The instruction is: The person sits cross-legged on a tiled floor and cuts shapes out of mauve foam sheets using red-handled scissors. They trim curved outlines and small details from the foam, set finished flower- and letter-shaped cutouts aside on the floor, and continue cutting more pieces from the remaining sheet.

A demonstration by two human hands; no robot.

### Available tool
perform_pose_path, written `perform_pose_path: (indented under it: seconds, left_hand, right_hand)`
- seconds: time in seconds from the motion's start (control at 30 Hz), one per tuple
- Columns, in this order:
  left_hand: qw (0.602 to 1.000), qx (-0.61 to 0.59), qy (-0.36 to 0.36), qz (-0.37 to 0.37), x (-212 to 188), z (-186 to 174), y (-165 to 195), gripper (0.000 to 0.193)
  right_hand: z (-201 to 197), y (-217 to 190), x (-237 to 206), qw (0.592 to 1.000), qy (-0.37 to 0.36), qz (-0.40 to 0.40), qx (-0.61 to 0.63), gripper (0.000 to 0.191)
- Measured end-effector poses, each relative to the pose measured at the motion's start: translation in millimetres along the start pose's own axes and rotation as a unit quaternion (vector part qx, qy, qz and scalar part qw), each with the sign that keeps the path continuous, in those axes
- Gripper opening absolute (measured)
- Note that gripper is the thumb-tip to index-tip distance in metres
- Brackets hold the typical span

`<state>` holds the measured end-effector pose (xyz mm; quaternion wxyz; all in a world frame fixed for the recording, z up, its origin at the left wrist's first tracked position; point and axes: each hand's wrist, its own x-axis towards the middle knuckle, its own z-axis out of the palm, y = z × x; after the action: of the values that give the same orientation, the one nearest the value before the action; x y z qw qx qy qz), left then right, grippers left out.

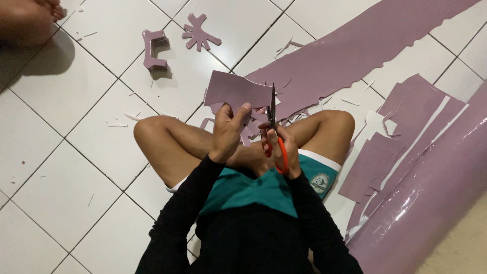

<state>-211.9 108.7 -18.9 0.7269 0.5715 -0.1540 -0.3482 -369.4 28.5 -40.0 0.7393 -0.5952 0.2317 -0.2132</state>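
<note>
No container in view; everything lies loose on the white tiled floor (61, 116).

You hold one mauve sheet piece (236, 90) up in front of your crossed knees. Your left hand (227, 133) grips its lower edge, fingers (242, 112) clenched with the thumb pressed on the near face. Your right hand (278, 147) grasps one pair of scissors (274, 127) by the orange handles, fingers through the loops and closed around them. The dark blades point upward and meet the sheet piece at its right edge; how far they are parted cannot be told.

Count, outward: two cut mauve shapes on the floor beyond the piece, one stack of bracket-like shapes (154, 49) and one star-like shape (199, 33) just beside it. One long mauve strip (355, 45) runs toward the upper right. One glossy mauve roll (436, 203) lies at your right, with several flat offcuts (380, 162) between it and your knee. Small white slivers scattered over the tiles, not countable.
</note>
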Motion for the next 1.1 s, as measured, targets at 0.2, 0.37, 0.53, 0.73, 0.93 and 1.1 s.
perform_pose_path:
  seconds: [0.2, 0.37, 0.53, 0.73, 0.93, 1.1]
  left_hand:
    - [0.998, -0.038, -0.057, 0.008, -6, -1, 10, 0.022]
    - [0.992, 0.037, -0.116, -0.030, 1, -11, 28, 0.024]
    - [0.843, 0.482, -0.233, -0.048, 17, -22, 54, 0.040]
    - [0.892, 0.287, 0.096, 0.334, -2, 1, 36, 0.021]
    - [0.991, 0.049, -0.047, 0.112, -1, 9, 8, 0.045]
    - [0.982, 0.085, 0.019, 0.167, 41, -12, 24, 0.042]
  right_hand:
    - [-4, 0, -5, 0.997, 0.029, 0.065, 0.009, 0.047]
    - [-10, 14, -7, 0.996, 0.067, 0.065, 0.001, 0.047]
    - [-24, 12, 17, 0.996, 0.072, -0.035, 0.044, 0.029]
    - [-9, 2, 43, 0.972, 0.203, -0.106, 0.047, 0.029]
    - [8, -3, 58, 0.977, 0.161, -0.093, 0.101, 0.028]
    - [2, 2, 41, 0.992, 0.113, 0.043, 0.030, 0.040]
